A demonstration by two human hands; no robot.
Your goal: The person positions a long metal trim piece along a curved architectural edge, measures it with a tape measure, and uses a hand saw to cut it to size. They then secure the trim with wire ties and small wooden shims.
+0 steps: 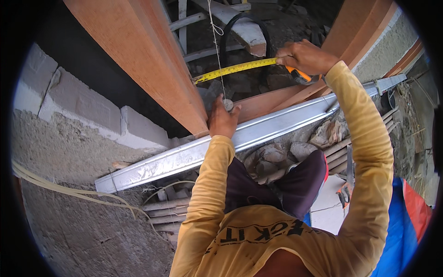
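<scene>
My right hand [310,56] grips a tape measure [299,75] with an orange and dark case. Its yellow blade [237,69] stretches left across the opening, with the far end by the edge of the left wooden post [147,60]. A thin white string [216,44] hangs down past the blade to a round grey plumb weight [228,105]. My left hand [223,119] has its fingers and thumb around this weight, low beside the foot of the post. Below that hand runs a long silvery metal channel [184,156], lying slantwise.
A second wooden post [353,32] stands at the right. Left of the opening is a block wall [87,99], with pale hoses or cables [69,188] along it. Stones [272,154] and bamboo poles [339,159] lie below the channel. A blue tarp [394,231] is at lower right.
</scene>
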